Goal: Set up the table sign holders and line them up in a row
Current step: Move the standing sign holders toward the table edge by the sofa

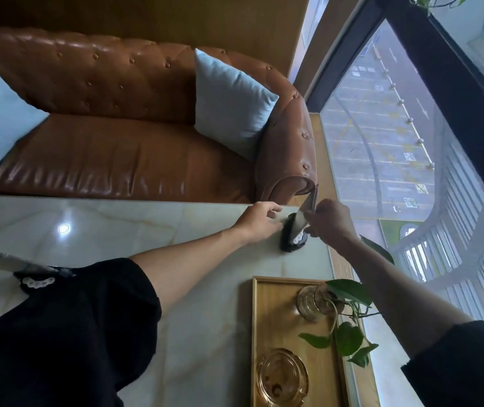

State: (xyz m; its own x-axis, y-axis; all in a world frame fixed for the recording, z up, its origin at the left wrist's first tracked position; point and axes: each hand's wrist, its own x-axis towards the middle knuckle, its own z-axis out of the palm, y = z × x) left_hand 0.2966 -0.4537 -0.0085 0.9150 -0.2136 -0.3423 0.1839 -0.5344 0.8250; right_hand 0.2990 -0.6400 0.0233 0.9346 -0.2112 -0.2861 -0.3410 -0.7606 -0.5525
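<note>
A table sign holder [299, 227] with a black base and a clear upright panel stands at the far right corner of the pale marble table [147, 230]. My left hand [260, 220] touches its left side near the base. My right hand [330, 220] pinches the panel's upper edge from the right. A second sign holder [34, 279] lies at the left of the table, partly hidden behind my black left sleeve.
A wooden tray [267, 324] at the near right holds a glass vase [312, 302] with a leafy plant and an amber glass ashtray [282, 376]. A brown leather sofa [117, 148] with pale blue cushions stands beyond the table. A large window runs along the right.
</note>
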